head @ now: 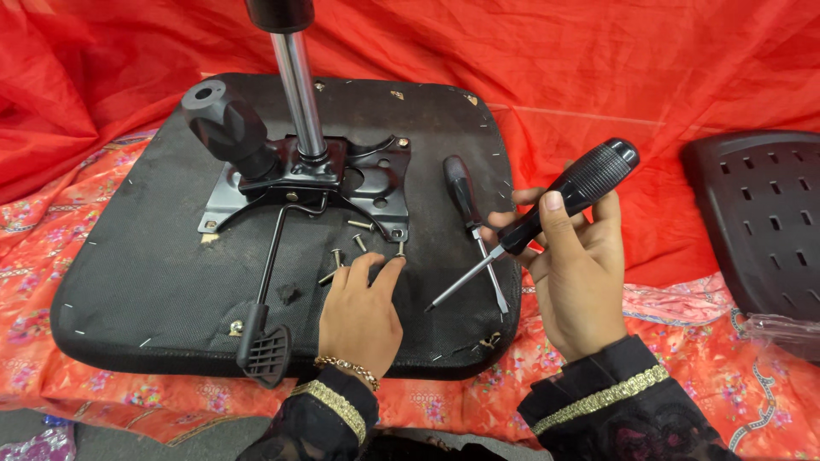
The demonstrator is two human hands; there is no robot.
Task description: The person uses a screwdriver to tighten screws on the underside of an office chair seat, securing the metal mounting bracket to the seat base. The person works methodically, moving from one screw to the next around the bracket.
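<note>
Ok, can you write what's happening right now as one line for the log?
left hand: on loose screws | right hand: holding screwdriver | second screwdriver: lying on seat underside | metal plate: on seat

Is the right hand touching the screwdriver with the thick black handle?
Touching: the head view shows the right hand gripping the screwdriver around its handle.

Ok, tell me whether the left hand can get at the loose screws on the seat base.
Probably yes: the left hand lies on the seat base with its fingertips beside the loose screws, and nothing lies between.
</note>
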